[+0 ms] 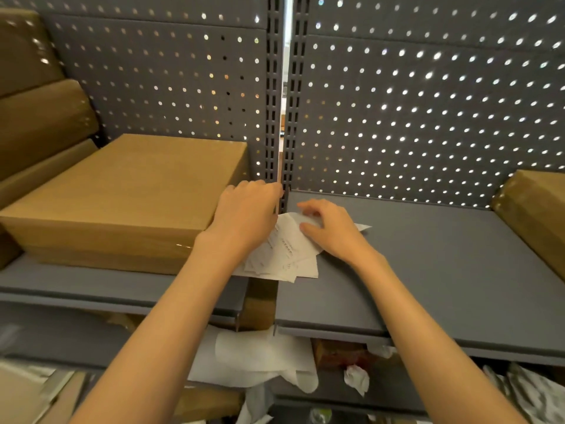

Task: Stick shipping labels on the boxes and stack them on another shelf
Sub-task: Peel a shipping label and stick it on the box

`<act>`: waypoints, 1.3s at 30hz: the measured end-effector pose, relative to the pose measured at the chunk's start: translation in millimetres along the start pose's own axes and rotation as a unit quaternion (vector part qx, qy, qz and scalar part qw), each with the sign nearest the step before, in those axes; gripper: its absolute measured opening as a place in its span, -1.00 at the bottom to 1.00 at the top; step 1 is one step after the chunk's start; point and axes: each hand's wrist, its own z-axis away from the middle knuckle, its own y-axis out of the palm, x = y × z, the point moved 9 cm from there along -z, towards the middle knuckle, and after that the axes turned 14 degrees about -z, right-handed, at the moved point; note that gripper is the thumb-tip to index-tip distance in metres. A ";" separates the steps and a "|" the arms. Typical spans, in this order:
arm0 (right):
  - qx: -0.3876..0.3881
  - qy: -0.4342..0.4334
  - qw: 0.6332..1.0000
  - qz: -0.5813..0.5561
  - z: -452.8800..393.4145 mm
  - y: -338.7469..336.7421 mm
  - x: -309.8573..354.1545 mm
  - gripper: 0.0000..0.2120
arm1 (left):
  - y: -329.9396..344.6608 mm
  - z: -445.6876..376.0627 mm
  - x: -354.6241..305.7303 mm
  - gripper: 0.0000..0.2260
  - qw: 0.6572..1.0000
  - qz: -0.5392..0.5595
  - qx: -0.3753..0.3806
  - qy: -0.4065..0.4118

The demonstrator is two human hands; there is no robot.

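1. The shipping labels [286,255] lay in a loose pile across the seam between the two grey shelves [443,270]; their print was too small to read.
2. The left hand [244,214] covered the pile's left edge, fingers curled downward; whether it gripped anything could not be told.
3. The right hand [328,229] pinched the top label.
4. A flat cardboard box [122,197] sat just left of the pile.
5. Stacked boxes [36,102] were cut off at the left, another box [535,221] at the right.

**Open shelf on the right, box on the left**

The right shelf [443,270] lies bare between the loose labels [284,255] and a tilted box [535,215] at its far right. The left shelf [91,286] is blocked by a flat cardboard box [122,197]; the pegboard [412,117] closes the back.
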 end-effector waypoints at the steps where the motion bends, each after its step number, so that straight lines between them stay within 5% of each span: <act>1: -0.002 -0.001 1.000 -0.003 -0.2 -0.2 -1.0 -0.61 | 1.5 -0.2 0.4 -0.72 1.000 0.001 0.005 0.000; 11: -0.059 -0.047 0.994 -0.078 1.6 -26.1 12.6 -0.71 | -0.3 -10.0 -5.9 -0.70 0.999 0.044 0.017 0.024; 22: -0.094 -0.088 0.982 -0.140 9.2 -54.8 53.1 -0.85 | -30.7 -16.8 4.0 -0.82 0.994 0.078 -0.068 0.030; 39: -0.101 -0.100 0.984 -0.107 3.4 -54.9 66.3 -0.86 | -49.0 -19.9 20.3 -0.89 0.988 0.122 -0.093 0.018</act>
